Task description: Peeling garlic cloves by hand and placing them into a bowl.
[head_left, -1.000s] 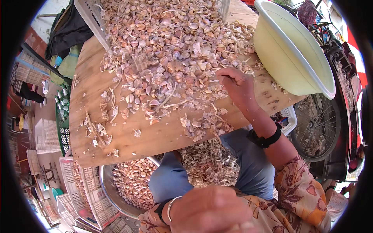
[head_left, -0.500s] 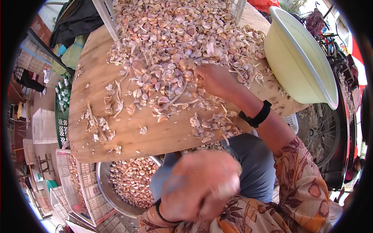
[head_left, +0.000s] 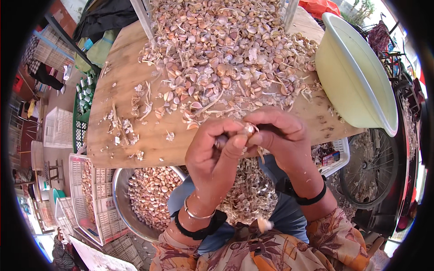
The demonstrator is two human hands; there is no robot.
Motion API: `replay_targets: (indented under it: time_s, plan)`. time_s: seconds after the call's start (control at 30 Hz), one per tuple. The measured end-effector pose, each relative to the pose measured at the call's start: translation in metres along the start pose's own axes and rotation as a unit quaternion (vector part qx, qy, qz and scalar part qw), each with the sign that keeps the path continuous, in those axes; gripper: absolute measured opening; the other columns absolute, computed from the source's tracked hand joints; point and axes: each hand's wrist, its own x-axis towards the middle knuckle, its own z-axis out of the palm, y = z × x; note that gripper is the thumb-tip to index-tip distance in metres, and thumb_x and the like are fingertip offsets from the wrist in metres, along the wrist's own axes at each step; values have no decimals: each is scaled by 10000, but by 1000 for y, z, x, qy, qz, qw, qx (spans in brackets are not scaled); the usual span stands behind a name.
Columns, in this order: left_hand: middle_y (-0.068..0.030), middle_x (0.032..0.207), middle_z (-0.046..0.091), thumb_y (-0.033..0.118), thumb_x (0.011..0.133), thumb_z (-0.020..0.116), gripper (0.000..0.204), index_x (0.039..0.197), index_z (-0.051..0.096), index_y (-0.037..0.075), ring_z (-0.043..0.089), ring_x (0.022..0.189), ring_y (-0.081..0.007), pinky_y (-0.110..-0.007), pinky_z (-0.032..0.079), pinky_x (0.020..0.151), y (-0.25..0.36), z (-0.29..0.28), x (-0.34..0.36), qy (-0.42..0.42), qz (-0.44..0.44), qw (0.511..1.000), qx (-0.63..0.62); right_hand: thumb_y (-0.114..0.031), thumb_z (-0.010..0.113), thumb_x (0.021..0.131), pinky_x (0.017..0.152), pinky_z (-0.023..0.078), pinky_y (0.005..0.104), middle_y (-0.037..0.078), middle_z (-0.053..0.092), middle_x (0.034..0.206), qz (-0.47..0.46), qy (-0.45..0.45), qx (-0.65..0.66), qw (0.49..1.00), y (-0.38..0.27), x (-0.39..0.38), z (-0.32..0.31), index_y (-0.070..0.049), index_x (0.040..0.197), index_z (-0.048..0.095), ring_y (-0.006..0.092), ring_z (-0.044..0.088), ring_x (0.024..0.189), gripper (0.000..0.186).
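My left hand [head_left: 210,156] and my right hand [head_left: 281,137] meet over the near edge of the wooden table [head_left: 104,140]. Their fingertips pinch a small garlic clove [head_left: 249,129] with papery skin on it. Another rounded piece, perhaps a clove, shows partly inside the curled left fingers. Beyond the hands spreads a big heap of garlic cloves [head_left: 221,49], mixed with dry stalks and loose skins. Below my wrists, between my knees, lies a mass of garlic skins [head_left: 251,194]. A small pale blurred piece [head_left: 264,224] is in the air above my lap.
A metal basin [head_left: 118,198] of cloves stands at lower left, beside white plastic crates [head_left: 101,201]. A pale yellow tub [head_left: 352,81] leans at the table's right. White frame legs [head_left: 143,22] flank the heap. A wheel [head_left: 368,167] and white basket [head_left: 342,156] are at right.
My right hand has drawn back from the heap toward me. My left hand has risen from above my lap to meet it at the table edge, with a garlic clove between them.
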Motion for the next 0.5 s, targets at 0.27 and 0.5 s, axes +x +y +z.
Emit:
replay_targets:
  time_s: [0.27,0.5]
  plan:
    - [-104,791,601,14,781,627,88,867,621,-2,539,519,-172,-295,423,429,-14,15,-17,-90,359,923,-106,64,653,778,546,495,260,160,636,780,-249,-156,165,941,-7,-10,-6,58,864,646,193,606,645,86]
    - [-87,754,597,-17,732,652,73,764,598,21,573,533,-193,-300,450,416,19,26,-11,-136,156,975,-86,112,700,687,438,474,207,206,628,734,-212,72,404,887,-5,-35,42,72,691,643,195,587,536,69]
